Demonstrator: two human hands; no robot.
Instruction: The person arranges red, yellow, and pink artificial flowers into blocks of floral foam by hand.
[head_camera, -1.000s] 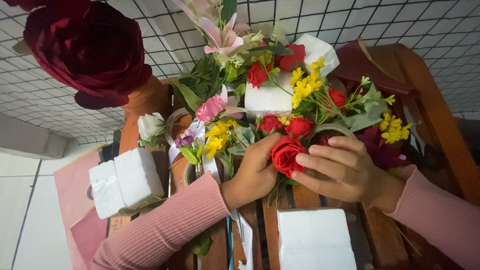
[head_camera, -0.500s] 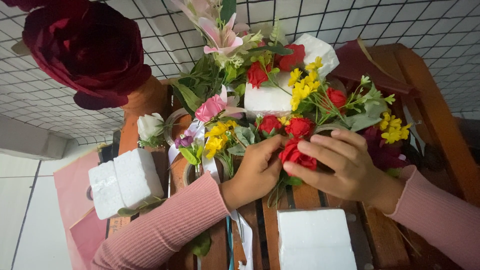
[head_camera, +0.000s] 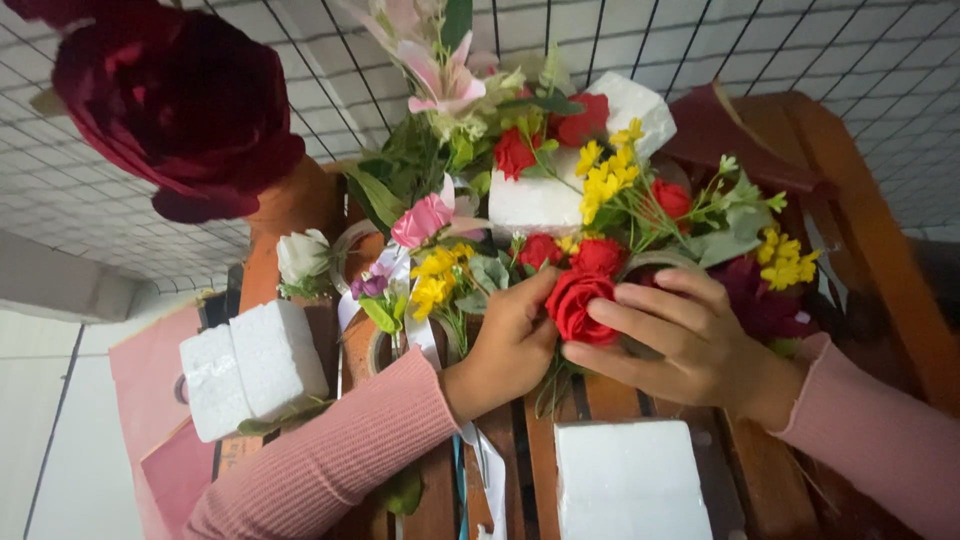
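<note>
Both hands meet at the middle of the view around a red rose (head_camera: 580, 305): the left hand (head_camera: 510, 345) comes in from about 7 o'clock in a ribbed pink sleeve (head_camera: 330, 455), its fingers curled with thumb and fingertips pinching the left side of the bloom, while the right hand (head_camera: 680, 340) comes in from 4 o'clock, its fingers stretched out and laid close together, the tips touching the rose's right side and lower edge. The rose sits at the lower edge of a mixed flower arrangement (head_camera: 560, 190), just below two smaller red blooms (head_camera: 598, 255). At 12 o'clock from the rose a white foam block (head_camera: 560, 195) shows among the stems, with yellow sprigs (head_camera: 605, 175) across it and a pale pink lily (head_camera: 440, 85) above. A pink rosebud (head_camera: 420, 220) and a white bud (head_camera: 300, 255) lie toward 10 o'clock. Under the hands runs a slatted wooden bench (head_camera: 600, 395), and a second foam block (head_camera: 630, 480) lies on it at 6 o'clock. A third foam block (head_camera: 255, 365) sits at 9 o'clock, well apart from the hands. A large dark red flower (head_camera: 170, 110) fills the corner at 10 o'clock, close to the camera, against a wire grid (head_camera: 830, 50).
</note>
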